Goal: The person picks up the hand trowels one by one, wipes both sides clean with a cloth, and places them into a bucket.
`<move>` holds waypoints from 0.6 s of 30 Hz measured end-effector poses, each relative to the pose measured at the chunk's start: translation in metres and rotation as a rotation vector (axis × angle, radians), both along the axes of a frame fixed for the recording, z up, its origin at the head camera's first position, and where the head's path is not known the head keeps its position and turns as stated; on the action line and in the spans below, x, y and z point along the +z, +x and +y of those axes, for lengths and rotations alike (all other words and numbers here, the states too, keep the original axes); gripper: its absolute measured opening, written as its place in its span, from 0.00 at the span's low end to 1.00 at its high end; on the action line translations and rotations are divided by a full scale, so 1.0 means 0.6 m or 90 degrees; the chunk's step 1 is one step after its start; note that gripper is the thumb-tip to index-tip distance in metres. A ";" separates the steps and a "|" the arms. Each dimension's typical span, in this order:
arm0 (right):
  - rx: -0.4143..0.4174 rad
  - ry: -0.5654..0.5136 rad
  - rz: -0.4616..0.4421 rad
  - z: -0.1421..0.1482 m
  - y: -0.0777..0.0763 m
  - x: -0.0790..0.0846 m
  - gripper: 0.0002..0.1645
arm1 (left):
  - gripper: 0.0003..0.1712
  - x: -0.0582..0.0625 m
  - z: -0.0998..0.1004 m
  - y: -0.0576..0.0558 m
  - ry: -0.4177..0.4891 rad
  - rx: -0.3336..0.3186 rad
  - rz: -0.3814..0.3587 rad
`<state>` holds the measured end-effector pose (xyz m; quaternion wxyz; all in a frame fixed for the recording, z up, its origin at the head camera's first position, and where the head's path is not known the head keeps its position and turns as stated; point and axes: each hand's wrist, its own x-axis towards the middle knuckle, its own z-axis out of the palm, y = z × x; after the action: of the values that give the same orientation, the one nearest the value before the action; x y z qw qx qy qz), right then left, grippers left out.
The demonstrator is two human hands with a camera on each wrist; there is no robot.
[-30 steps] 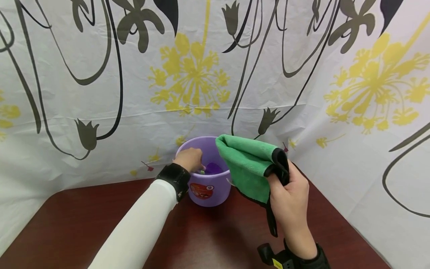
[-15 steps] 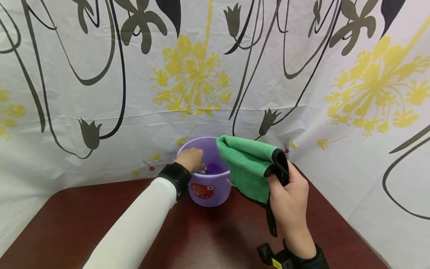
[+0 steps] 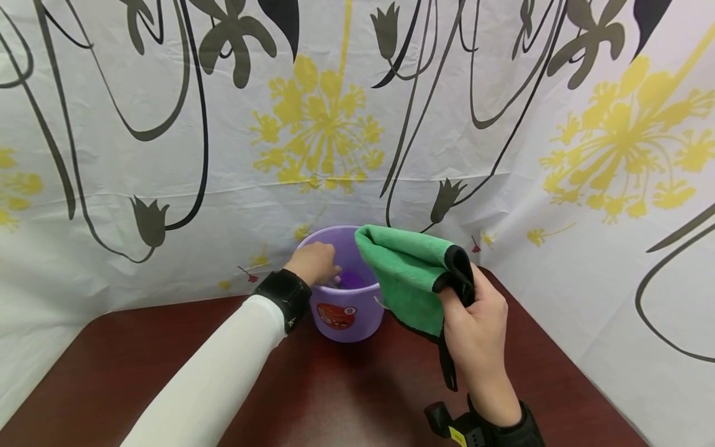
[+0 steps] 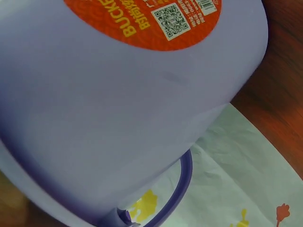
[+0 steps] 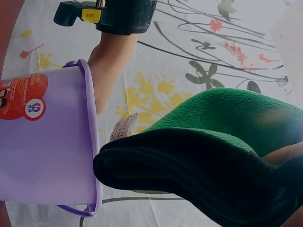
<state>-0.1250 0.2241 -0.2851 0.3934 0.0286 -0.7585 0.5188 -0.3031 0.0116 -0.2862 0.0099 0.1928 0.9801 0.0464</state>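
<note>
A lilac bucket (image 3: 365, 316) with a red label stands on the table. My left hand (image 3: 314, 263) reaches over its near left rim. The fingertips dip inside, and whether they hold anything is hidden. Deeper purple (image 3: 352, 280) shows within the bucket; its shape is unclear. My right hand (image 3: 477, 329) grips a folded green towel (image 3: 404, 261) with black edging, held in the air to the right of the bucket. In the right wrist view the towel (image 5: 222, 111) has a white tag. Only the bucket's outer wall (image 4: 118, 104) and handle (image 4: 182, 182) show clearly in the left wrist view.
The table (image 3: 167, 335) is dark reddish brown. White cloth (image 3: 313, 205) printed with yellow and grey flowers hangs behind it and along the right side. The bucket stands close to the back cloth.
My left hand has risen slightly at the bucket, and a small greenish spot below its fingers is no longer visible. My right hand and the towel have shifted slightly left.
</note>
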 end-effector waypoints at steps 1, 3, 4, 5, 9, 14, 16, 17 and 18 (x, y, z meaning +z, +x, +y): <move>0.000 -0.001 0.000 0.000 0.000 0.000 0.10 | 0.16 -0.001 -0.001 0.000 0.001 -0.002 -0.001; -0.002 -0.002 -0.002 0.000 -0.001 -0.002 0.11 | 0.15 -0.002 -0.003 0.000 0.004 -0.006 -0.005; -0.002 -0.002 -0.003 -0.001 -0.001 -0.002 0.11 | 0.15 -0.002 -0.004 0.000 0.006 -0.008 -0.008; -0.002 -0.001 -0.004 -0.001 -0.001 -0.003 0.11 | 0.15 -0.003 -0.006 0.000 0.007 -0.008 -0.014; 0.001 0.004 0.000 0.000 -0.001 -0.002 0.11 | 0.16 0.001 -0.012 0.002 0.009 -0.006 -0.027; -0.006 0.007 0.005 0.002 0.000 0.001 0.13 | 0.16 0.012 -0.015 0.005 0.007 -0.035 -0.001; -0.005 0.009 0.005 0.002 0.000 0.001 0.14 | 0.14 0.013 -0.017 0.008 0.019 -0.045 0.012; -0.003 0.009 0.004 0.001 0.000 0.001 0.13 | 0.14 0.013 -0.018 0.011 0.028 -0.050 0.019; -0.001 0.009 0.005 0.001 0.000 0.000 0.12 | 0.14 0.012 -0.020 0.014 0.039 -0.052 0.023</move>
<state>-0.1252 0.2246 -0.2850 0.3966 0.0332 -0.7606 0.5129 -0.2949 -0.0001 -0.2790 -0.0122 0.2341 0.9694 0.0724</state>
